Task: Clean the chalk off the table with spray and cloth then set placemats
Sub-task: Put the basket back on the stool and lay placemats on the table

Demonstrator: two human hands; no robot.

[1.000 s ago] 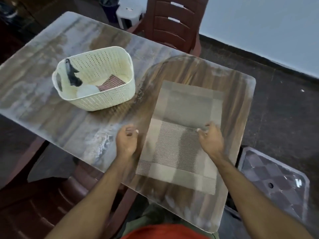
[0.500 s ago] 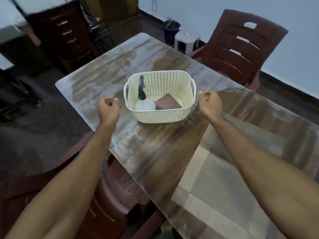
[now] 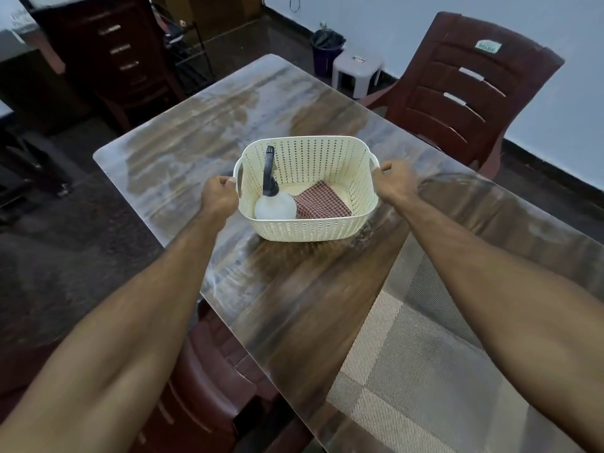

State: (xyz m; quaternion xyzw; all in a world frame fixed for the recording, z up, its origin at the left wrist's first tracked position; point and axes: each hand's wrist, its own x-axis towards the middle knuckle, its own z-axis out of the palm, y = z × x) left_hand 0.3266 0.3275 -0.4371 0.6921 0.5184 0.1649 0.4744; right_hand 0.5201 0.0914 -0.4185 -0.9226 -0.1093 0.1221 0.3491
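A cream perforated basket (image 3: 313, 228) stands on the wooden table (image 3: 183, 135), whose far part is smeared with white chalk. Inside the basket lie a white spray bottle (image 3: 275, 207) with a black nozzle and a folded checked cloth (image 3: 322, 201). My left hand (image 3: 218, 196) grips the basket's left handle. My right hand (image 3: 394, 183) grips its right handle. A beige woven placemat (image 3: 421, 364) lies flat on the near right of the table, under my right forearm.
A maroon plastic chair (image 3: 464, 93) stands at the table's far right side and another (image 3: 212, 380) is tucked under the near edge. A dark drawer cabinet (image 3: 108, 53), a white stool (image 3: 358, 71) and a dark bin (image 3: 327, 49) stand beyond the table.
Both hands left the placemat, reached forward to either side of the basket and closed on its two handles. The view swung left toward the basket.
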